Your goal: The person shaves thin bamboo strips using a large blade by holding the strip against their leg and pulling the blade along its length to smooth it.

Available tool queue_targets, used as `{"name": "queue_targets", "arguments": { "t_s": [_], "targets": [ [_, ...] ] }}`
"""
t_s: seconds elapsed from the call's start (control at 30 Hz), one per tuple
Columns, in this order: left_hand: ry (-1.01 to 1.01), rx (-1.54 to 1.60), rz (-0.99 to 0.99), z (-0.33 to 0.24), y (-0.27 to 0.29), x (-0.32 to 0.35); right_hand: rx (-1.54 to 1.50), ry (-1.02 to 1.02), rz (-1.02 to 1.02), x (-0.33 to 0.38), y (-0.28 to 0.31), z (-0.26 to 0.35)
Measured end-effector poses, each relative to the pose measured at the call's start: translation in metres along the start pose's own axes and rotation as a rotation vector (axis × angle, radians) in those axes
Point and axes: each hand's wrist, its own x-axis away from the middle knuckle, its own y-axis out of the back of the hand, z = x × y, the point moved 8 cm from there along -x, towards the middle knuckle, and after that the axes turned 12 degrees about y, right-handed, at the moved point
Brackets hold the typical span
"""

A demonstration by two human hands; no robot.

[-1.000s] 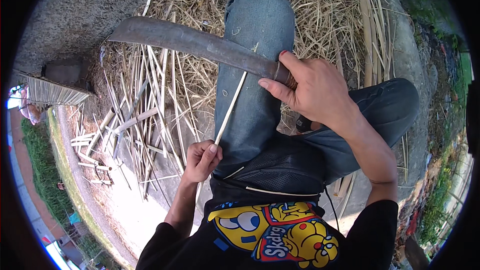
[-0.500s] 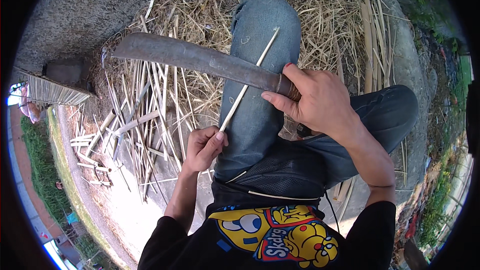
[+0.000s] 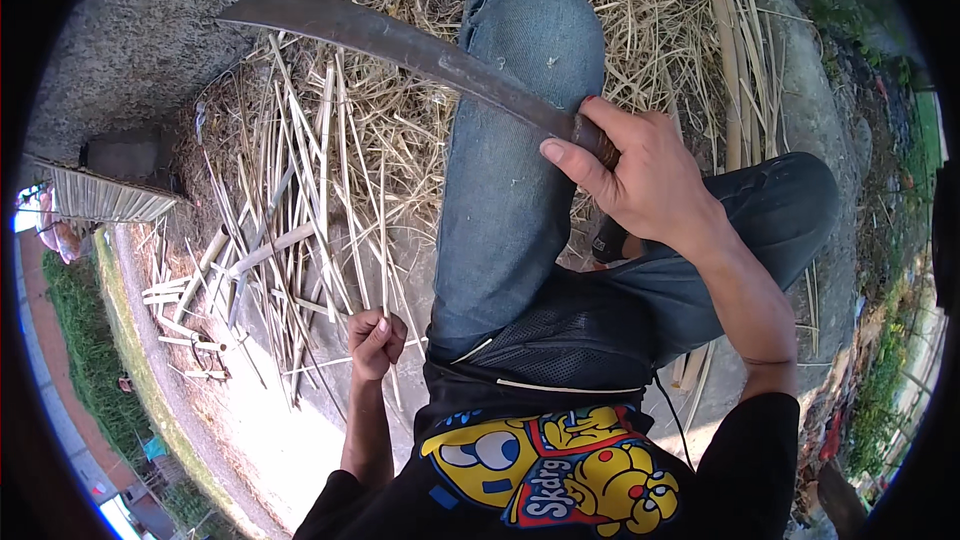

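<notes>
At the left of the frame, a heap of split bamboo strips (image 3: 290,230) lies fanned across the ground (image 3: 130,50). Judged from its size, a good share of the splitting is already done.

At lower centre-left, the left hand (image 3: 376,340) is closed in a fist around the lower end of one thin bamboo strip (image 3: 384,240), which stands upward from the fist beside the raised knee (image 3: 520,90). This strip is not in contact with the blade, so it counts as not yet worked.

Across the upper centre, the long curved machete (image 3: 400,40) points toward the upper left, clear of the strips.

At centre-right, the right hand (image 3: 640,175) has a closed grip on the machete handle. At the upper right, whole bamboo lengths (image 3: 735,70) lie on straw litter, apparently stock left to split.
</notes>
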Motion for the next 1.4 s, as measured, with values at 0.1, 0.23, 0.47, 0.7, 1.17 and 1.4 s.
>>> {"name": "queue_targets", "arguments": {
  "t_s": [0.1, 0.23, 0.47, 0.7, 1.17, 1.4],
  "targets": [
    [-0.087, -0.007, -0.041, -0.024, -0.008, -0.016, -0.120, 0.025, -0.066, 0.003, 0.004, 0.004],
    [0.024, -0.124, 0.059, -0.052, -0.062, -0.047, -0.002, 0.092, -0.070, 0.003, 0.010, 0.018],
    [0.209, 0.002, 0.285, -0.060, -0.093, -0.081, 0.125, -0.010, 0.077, 0.001, -0.002, 0.007],
    [0.194, 0.080, 0.281, -0.050, -0.096, -0.066, 0.250, 0.084, -0.028, 0.003, -0.004, 0.012],
    [0.161, 0.025, 0.192, -0.028, -0.077, -0.018, 0.366, 0.153, -0.032, 0.011, -0.010, 0.015],
    [0.054, -0.159, -0.032, 0.031, -0.019, 0.039, 0.253, 0.097, -0.070, 0.010, -0.002, 0.000]
  ]
}}
